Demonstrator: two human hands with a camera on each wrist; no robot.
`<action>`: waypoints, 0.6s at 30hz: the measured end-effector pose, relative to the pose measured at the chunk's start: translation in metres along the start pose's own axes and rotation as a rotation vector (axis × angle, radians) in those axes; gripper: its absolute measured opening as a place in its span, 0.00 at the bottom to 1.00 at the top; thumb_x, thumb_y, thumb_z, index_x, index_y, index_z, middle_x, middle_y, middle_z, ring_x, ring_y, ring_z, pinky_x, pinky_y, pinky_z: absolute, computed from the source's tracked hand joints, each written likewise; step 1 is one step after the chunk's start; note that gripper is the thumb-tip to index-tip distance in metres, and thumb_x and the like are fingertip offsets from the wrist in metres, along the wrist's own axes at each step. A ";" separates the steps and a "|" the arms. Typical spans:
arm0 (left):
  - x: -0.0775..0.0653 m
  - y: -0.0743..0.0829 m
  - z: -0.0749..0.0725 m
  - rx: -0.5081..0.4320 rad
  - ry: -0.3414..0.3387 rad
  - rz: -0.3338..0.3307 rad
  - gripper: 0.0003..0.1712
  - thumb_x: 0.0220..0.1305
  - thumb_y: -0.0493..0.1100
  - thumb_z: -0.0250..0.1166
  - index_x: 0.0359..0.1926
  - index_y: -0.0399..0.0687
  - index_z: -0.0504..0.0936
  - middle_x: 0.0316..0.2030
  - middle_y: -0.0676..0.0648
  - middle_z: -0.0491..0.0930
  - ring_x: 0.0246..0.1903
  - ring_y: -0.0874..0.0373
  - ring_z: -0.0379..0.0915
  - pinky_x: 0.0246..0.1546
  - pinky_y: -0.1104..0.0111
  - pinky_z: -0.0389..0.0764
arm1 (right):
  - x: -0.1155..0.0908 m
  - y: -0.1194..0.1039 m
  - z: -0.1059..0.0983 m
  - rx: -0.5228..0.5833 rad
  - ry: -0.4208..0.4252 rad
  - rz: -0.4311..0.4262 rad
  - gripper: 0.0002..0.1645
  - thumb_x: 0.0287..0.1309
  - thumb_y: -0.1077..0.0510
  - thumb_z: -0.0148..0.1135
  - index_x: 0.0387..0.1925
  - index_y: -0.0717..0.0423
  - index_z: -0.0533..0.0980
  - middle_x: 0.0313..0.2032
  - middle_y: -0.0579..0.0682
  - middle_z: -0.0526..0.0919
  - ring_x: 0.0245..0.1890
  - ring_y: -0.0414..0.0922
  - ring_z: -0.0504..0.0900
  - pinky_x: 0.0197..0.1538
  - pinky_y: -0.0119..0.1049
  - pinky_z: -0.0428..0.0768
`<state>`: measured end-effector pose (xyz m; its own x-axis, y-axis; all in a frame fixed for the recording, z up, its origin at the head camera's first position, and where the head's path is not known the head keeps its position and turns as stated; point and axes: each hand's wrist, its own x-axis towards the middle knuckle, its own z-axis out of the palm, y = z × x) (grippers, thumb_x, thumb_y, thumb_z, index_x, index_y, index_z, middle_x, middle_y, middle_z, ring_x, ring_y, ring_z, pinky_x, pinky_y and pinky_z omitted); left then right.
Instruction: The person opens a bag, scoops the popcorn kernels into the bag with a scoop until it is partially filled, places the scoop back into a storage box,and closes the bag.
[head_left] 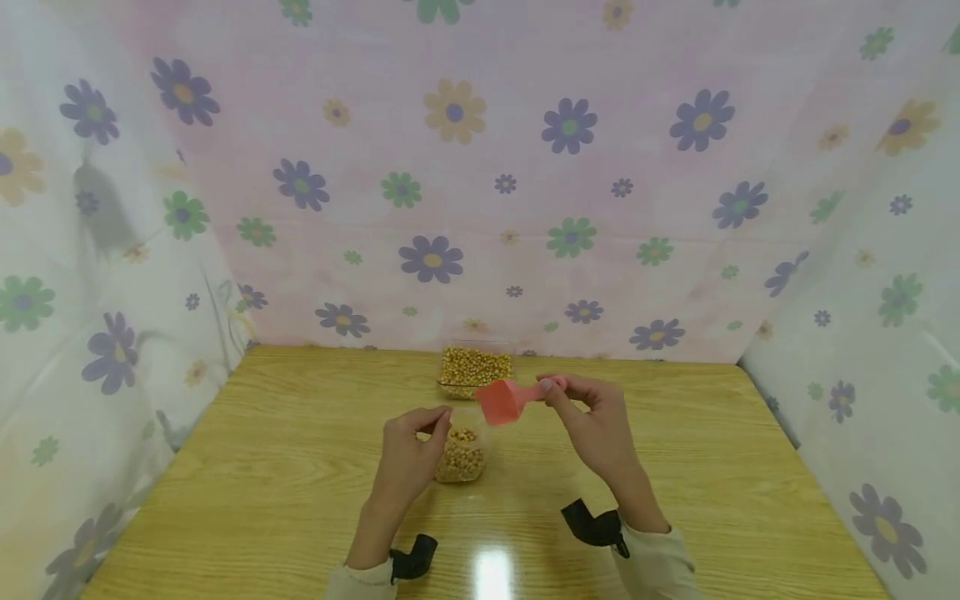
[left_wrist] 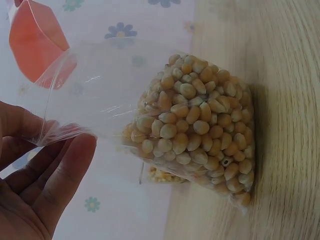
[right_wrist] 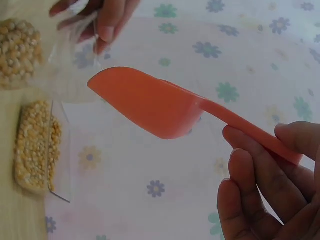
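Note:
A clear plastic bag (left_wrist: 200,125), its lower part full of corn kernels, stands on the wooden table. My left hand (head_left: 408,450) pinches the bag's top edge between thumb and fingers. The right hand (head_left: 596,421) grips the handle of an orange-pink scoop (head_left: 501,402), held above the table to the right of the bag's mouth. In the right wrist view the scoop (right_wrist: 150,102) tilts, its bowl pointing toward the bag. Close to the bag's opening, the scoop (left_wrist: 37,42) overlaps the film in the left wrist view.
Behind the bag sits a clear rectangular container (head_left: 476,369) of corn kernels. The wooden table (head_left: 300,467) meets a flower-patterned cloth (head_left: 510,208) at the back, and similar cloth hangs on both sides. Each wrist wears a black mount.

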<state>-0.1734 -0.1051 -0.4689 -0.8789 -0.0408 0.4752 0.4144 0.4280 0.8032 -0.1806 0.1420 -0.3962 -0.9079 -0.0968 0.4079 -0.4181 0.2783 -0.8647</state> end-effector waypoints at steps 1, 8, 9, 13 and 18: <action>0.000 0.000 0.000 0.001 0.000 0.001 0.08 0.68 0.30 0.65 0.42 0.33 0.90 0.29 0.41 0.87 0.28 0.59 0.82 0.29 0.65 0.84 | 0.002 0.000 -0.002 -0.002 0.014 0.012 0.11 0.70 0.60 0.62 0.42 0.61 0.88 0.36 0.55 0.90 0.35 0.41 0.86 0.42 0.35 0.81; -0.002 0.000 0.003 -0.034 0.004 -0.028 0.09 0.68 0.31 0.65 0.43 0.35 0.90 0.30 0.41 0.88 0.28 0.58 0.83 0.24 0.71 0.82 | 0.016 0.012 -0.001 0.067 0.055 0.067 0.13 0.70 0.60 0.62 0.41 0.66 0.87 0.31 0.57 0.89 0.29 0.37 0.83 0.40 0.32 0.80; -0.002 -0.001 0.003 -0.039 0.007 -0.034 0.09 0.68 0.31 0.65 0.43 0.36 0.90 0.30 0.41 0.88 0.28 0.58 0.83 0.24 0.71 0.82 | 0.019 0.015 0.001 0.077 0.059 0.077 0.13 0.70 0.60 0.63 0.41 0.67 0.87 0.31 0.58 0.89 0.29 0.37 0.83 0.41 0.32 0.81; -0.003 -0.002 0.005 -0.060 0.015 -0.044 0.09 0.69 0.31 0.64 0.43 0.36 0.90 0.30 0.40 0.87 0.28 0.57 0.83 0.23 0.71 0.81 | 0.035 0.033 0.009 0.071 0.080 0.090 0.14 0.70 0.58 0.63 0.41 0.66 0.87 0.34 0.61 0.89 0.31 0.36 0.84 0.42 0.32 0.82; -0.003 -0.002 0.006 -0.064 0.015 -0.044 0.09 0.69 0.31 0.64 0.44 0.33 0.90 0.30 0.40 0.87 0.28 0.55 0.83 0.24 0.72 0.81 | 0.057 0.063 0.025 0.030 0.124 0.080 0.13 0.70 0.60 0.62 0.38 0.65 0.88 0.32 0.61 0.89 0.28 0.35 0.84 0.37 0.30 0.81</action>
<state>-0.1727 -0.1004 -0.4743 -0.8932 -0.0717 0.4439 0.3903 0.3669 0.8444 -0.2596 0.1306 -0.4347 -0.9284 0.0432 0.3691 -0.3474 0.2515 -0.9034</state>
